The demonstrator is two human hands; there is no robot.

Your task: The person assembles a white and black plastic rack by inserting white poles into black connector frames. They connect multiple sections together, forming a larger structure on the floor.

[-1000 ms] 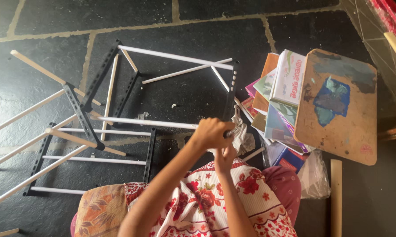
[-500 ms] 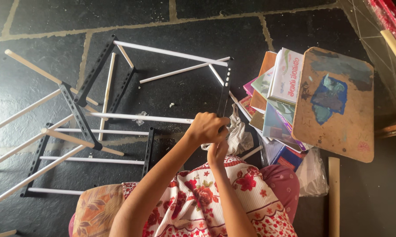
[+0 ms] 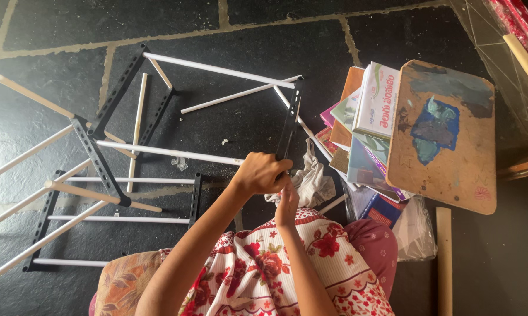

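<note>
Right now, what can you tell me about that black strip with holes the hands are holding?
The black flat strip with a row of holes looks like plastic. It slants from the white rods near the top down toward the person. The left hand closes around its lower end; the right hand sits just below. A thin white rod meets its top end. Beside it lies a crumpled white cloth.

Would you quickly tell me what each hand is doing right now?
Left hand: closed around the lower end of the black perforated bar.
Right hand: fingers raised beside the bar's end; grip cannot be told.
</note>
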